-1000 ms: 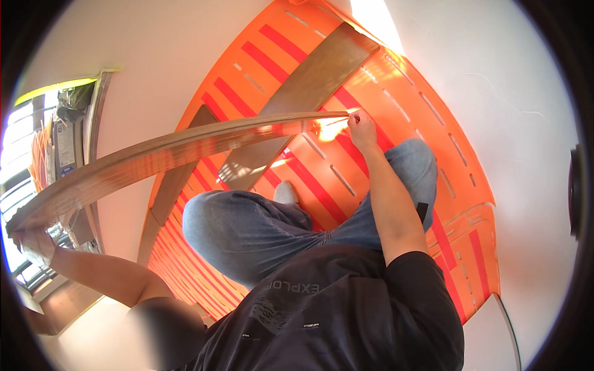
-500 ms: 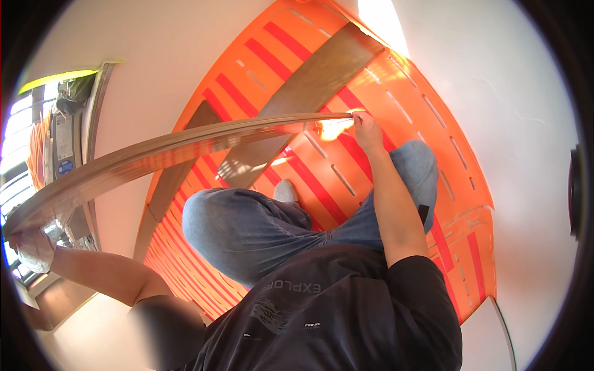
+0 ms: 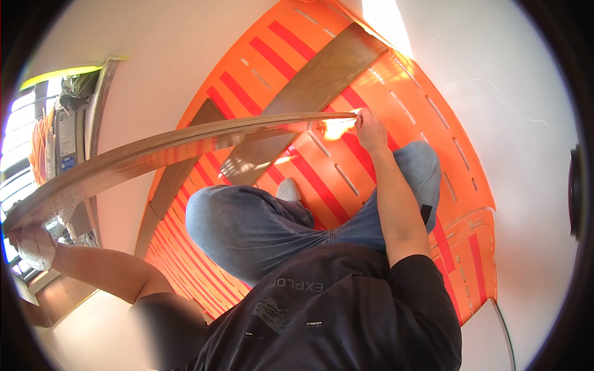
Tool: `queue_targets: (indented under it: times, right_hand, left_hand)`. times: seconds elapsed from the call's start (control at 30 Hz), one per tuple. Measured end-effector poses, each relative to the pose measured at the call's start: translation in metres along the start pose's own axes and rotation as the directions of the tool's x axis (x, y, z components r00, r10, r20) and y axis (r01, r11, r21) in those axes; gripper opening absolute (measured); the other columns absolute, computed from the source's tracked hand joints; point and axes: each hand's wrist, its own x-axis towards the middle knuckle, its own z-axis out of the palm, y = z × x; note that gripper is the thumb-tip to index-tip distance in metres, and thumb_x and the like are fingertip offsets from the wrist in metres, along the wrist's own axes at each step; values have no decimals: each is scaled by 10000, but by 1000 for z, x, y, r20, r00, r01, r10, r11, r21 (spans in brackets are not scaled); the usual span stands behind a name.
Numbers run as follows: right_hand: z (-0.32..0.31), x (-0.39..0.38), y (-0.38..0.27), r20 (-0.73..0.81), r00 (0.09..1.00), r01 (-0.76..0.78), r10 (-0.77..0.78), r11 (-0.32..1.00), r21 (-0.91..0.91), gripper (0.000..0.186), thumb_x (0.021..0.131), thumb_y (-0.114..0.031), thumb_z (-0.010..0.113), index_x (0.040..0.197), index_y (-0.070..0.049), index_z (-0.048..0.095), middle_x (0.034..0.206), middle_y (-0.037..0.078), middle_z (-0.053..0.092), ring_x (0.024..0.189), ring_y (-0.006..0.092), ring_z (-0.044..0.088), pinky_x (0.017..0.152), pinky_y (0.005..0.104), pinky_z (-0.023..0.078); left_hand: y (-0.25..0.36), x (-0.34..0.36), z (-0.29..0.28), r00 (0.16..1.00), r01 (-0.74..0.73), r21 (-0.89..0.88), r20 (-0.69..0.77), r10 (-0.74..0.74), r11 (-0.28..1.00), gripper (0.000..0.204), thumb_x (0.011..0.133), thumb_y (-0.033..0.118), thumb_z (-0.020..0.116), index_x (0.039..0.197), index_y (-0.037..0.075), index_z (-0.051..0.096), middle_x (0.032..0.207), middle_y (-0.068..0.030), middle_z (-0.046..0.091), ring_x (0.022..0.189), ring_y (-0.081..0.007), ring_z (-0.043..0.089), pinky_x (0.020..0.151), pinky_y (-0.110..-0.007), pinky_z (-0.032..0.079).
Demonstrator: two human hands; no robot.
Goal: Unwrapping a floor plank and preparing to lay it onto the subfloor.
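A long brown wooden floor plank (image 3: 185, 134), seen nearly edge-on, spans the left half of the view above the floor. At its right end my right hand (image 3: 371, 131) has its fingers closed around the tip. My left hand (image 3: 35, 246), in what looks like a pale glove, grips the underside of the other end at the far left rim. Part of that hand is hidden by the plank and the fisheye edge. Beneath the held plank, another floor plank (image 3: 322, 68) lies slantwise on the orange floor sheet (image 3: 309, 210).
More brown planks (image 3: 166, 185) lie at the left edge of the sheet. White walls (image 3: 495, 123) rise on both sides. A doorway (image 3: 104, 111) at the left shows stacked materials (image 3: 67, 145) and bright windows. My bent, jeans-clad legs (image 3: 247, 229) rest on the sheet.
The view has shifted very slightly, moving the scene a little to the right. Both hands keep their hold on the plank, which stays nearly in place.
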Motion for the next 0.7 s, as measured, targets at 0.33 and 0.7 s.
queue_targets:
  times: [0.33,0.7]
  right_hand:
    - [15,0,40,149,933,-354,329,755,552,249,976,-193,610,1082,32,618,830,75,662,637,127,602,600,291,496]
    - [-6,-4,2,43,997,-77,70,976,204,206,964,-177,635,1103,-36,694,1023,188,710,954,385,679,815,465,546]
  left_hand:
    - [9,-1,-23,950,235,-949,180,-255,208,312,1004,244,563,1175,54,741,1088,-154,750,1012,-289,716,864,-388,561]
    - [18,33,-92,967,217,-901,145,-209,376,315,1000,276,563,1176,60,709,1071,-143,732,970,-287,706,830,-395,559]
